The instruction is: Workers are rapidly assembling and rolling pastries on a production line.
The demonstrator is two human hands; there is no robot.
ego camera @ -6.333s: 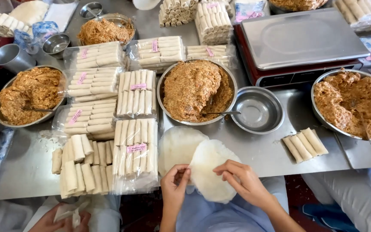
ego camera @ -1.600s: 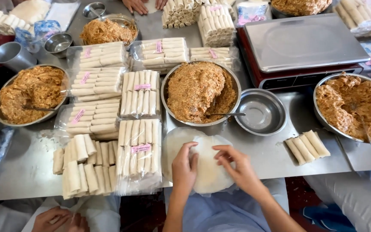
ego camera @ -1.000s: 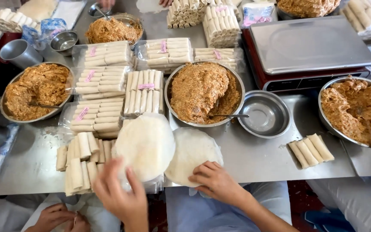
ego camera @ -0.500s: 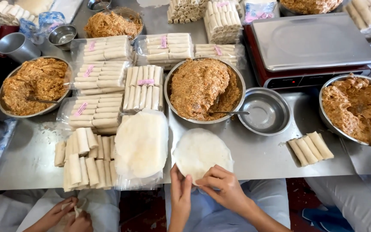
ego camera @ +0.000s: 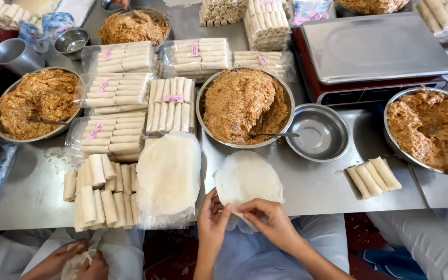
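A thin round white wrapper (ego camera: 248,179) lies on the steel table (ego camera: 312,184) at its front edge. My left hand (ego camera: 212,222) pinches the wrapper's near left rim. My right hand (ego camera: 270,223) grips its near edge, fingers curled over the sheet. Just behind the wrapper stands a steel bowl of brown shredded filling (ego camera: 242,103) with a spoon (ego camera: 273,135) resting in it. To the left, a stack of round wrappers (ego camera: 169,173) lies on top of bagged rolls.
An empty steel bowl (ego camera: 319,132) and three finished rolls (ego camera: 374,176) sit to the right. Loose rolls (ego camera: 99,189) and bagged rolls (ego camera: 112,111) fill the left. More filling bowls (ego camera: 37,103) (ego camera: 431,127), a scale (ego camera: 374,49). Another person's hands (ego camera: 76,262) work at lower left.
My left hand carried the wrapper stack left onto the bagged rolls, then came back. Both hands now hold the near edge of a single wrapper in front of me.
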